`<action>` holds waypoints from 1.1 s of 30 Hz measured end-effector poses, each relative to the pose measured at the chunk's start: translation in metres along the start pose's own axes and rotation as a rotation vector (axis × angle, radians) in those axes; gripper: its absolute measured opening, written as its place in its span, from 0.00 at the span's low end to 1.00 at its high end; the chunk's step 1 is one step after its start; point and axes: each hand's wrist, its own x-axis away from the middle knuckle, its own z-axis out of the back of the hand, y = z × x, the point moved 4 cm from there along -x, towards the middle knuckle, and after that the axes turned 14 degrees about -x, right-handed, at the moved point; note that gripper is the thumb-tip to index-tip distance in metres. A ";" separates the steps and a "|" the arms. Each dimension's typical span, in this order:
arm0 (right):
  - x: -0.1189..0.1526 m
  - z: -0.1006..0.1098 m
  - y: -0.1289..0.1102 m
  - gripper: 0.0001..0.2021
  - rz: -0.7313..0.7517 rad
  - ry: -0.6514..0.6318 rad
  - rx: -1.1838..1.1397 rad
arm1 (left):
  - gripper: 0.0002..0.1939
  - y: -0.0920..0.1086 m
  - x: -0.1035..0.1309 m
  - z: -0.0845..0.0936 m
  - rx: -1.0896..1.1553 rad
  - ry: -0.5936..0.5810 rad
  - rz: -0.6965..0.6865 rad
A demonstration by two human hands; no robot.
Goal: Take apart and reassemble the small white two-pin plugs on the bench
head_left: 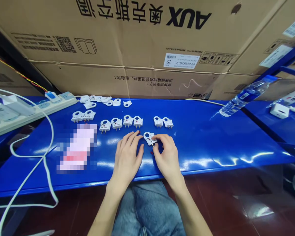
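Note:
My right hand pinches a white two-pin plug half with a round hole between thumb and fingers, its metal pins pointing down toward the thumb. Palm down on the blue table, my left hand lies to the left of that plug half, fingers stretched and holding nothing I can see. A tiny red part shows at its fingertips. Under the right thumb lies another small red piece, too small to make out. Beyond the hands stand several similar plug halves with pins, including a pair on the right.
Loose white ring-shaped covers lie at the back. A power strip with white cables is on the left, near a blurred pinkish item. A water bottle leans at right. A large cardboard box walls the back.

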 end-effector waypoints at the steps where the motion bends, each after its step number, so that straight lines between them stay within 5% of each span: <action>1: 0.000 0.000 0.000 0.12 0.001 -0.002 0.005 | 0.14 0.000 0.000 0.000 0.003 -0.001 0.004; 17: 0.003 -0.001 -0.006 0.08 0.040 0.059 0.073 | 0.10 -0.004 0.001 0.002 0.033 0.024 0.058; 33: 0.004 -0.005 -0.005 0.14 0.036 0.001 0.113 | 0.11 -0.005 0.001 0.001 0.034 -0.002 0.064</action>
